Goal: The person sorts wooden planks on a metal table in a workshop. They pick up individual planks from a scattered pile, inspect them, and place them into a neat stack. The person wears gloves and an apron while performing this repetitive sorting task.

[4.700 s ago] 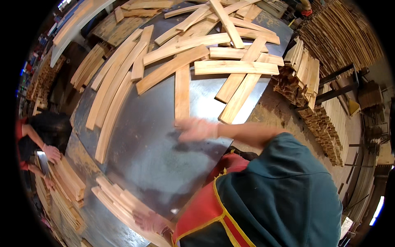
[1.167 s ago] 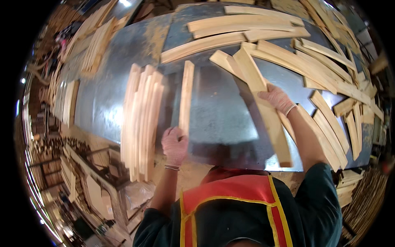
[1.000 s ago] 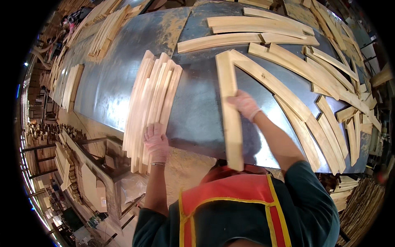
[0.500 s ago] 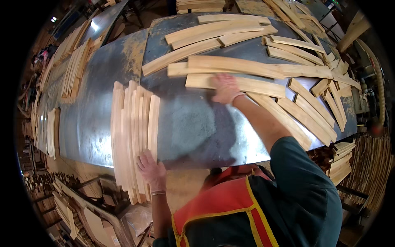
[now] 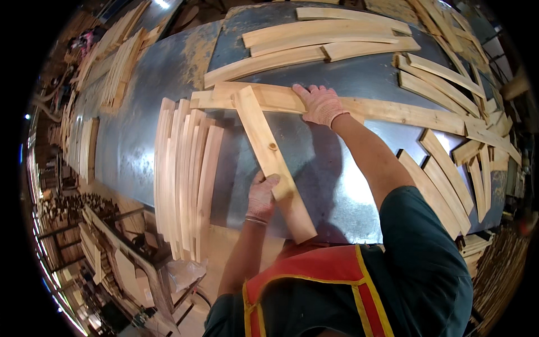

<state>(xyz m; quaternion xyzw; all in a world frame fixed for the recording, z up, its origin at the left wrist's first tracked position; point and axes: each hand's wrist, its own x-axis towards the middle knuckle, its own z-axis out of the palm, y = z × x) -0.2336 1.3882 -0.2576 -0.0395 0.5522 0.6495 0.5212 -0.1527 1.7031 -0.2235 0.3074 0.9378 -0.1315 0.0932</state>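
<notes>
My gloved left hand (image 5: pixel 263 197) is closed round the left edge of a pale wooden slat (image 5: pixel 269 147) with a dark knot, tilted across the near part of the metal-topped table (image 5: pixel 233 163). This slat's far end overlaps another wooden slat (image 5: pixel 286 99) lying crosswise. My gloved right hand (image 5: pixel 324 105) grips that crosswise slat over its far edge, fingers bent across it; some of the slat is hidden under the hand. Left of my left hand stands a row of slats (image 5: pixel 182 174) set side by side on edge, jutting past the table's near edge.
Curved slats (image 5: pixel 320 36) lie at the far side. More loose slats (image 5: pixel 441 191) are spread and crossed on the right. Bundled slats (image 5: pixel 120 73) sit at the far left. A wooden frame rack (image 5: pixel 126 253) stands below the table's left side.
My left hand has left the row and now holds a slat swung round from crosswise to lengthwise. My right hand has moved from that slat to the one beyond, which has shifted left.
</notes>
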